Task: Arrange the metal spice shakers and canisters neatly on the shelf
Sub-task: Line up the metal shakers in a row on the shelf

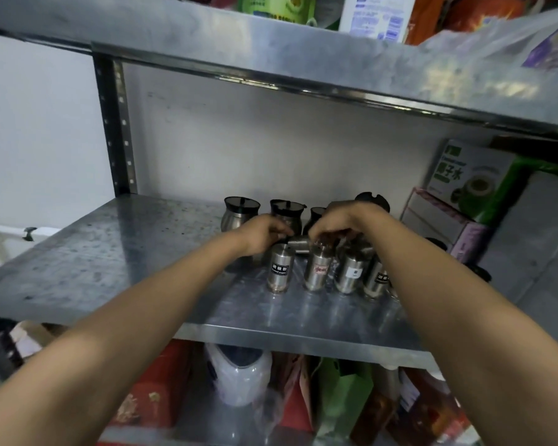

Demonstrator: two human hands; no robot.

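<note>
The right hand point(339, 225) curls its fingertips down onto the cap of the red-labelled shaker point(317, 268), a closed pinch grip around the top as far as the blur allows; the left hand point(264, 235) is bunched above the black-labelled shaker point(278, 268) and seems to touch a shaker lying on its side point(298, 245) between the two hands, though whether it truly holds it I cannot tell. Two more shakers stand just right of these, a white-labelled shaker point(349, 272) and a partly hidden end shaker point(377, 278); together they make a front row on the steel shelf point(110, 252). Behind, rounder canisters point(240, 214) with dark lids stand near the wall. These small polished cylinders are probably light, rigid and slippery; they would tip easily on bare metal; taking each low around the body, not by the cap, looks safer. Cartons point(464, 201) crowd the shelf's right end.
</note>
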